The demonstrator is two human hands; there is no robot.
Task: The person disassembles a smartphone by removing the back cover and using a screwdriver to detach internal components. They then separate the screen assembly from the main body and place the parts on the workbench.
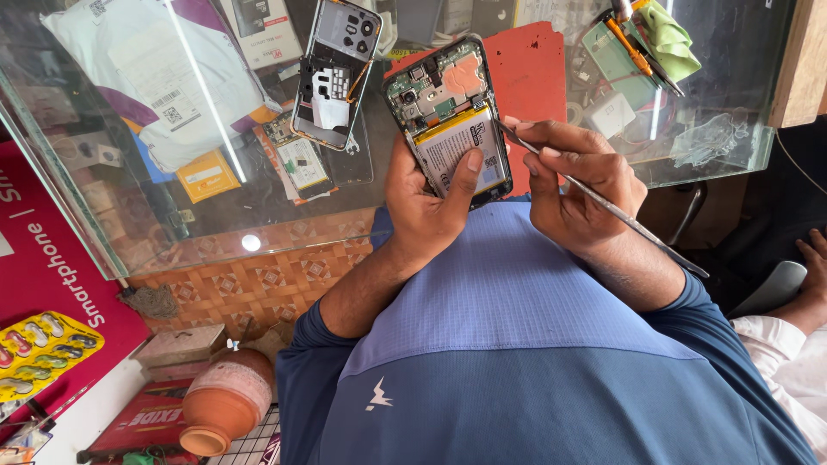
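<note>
Opened smartphone [448, 120], back cover off and battery [457, 151] exposed, sits gripped in the left hand [426, 202], thumb pressed on the battery, above the glass counter [215, 224]. Right hand [577, 185] fingers pinch a thin metal pry tool [603, 202], tip at the phone's right edge.

The left hand [426, 202] is covering the lower end of the opened phone [448, 120], and its fingers are lying out of sight behind the phone's back. The right hand [579, 185] is hiding the middle of the thin metal tool [642, 231], while the tool's tip at the phone's edge is too small to make out. The picture's top edge is cutting off the detached back cover [336, 73], and the right edge is cropping another person's hand [810, 258].
</note>
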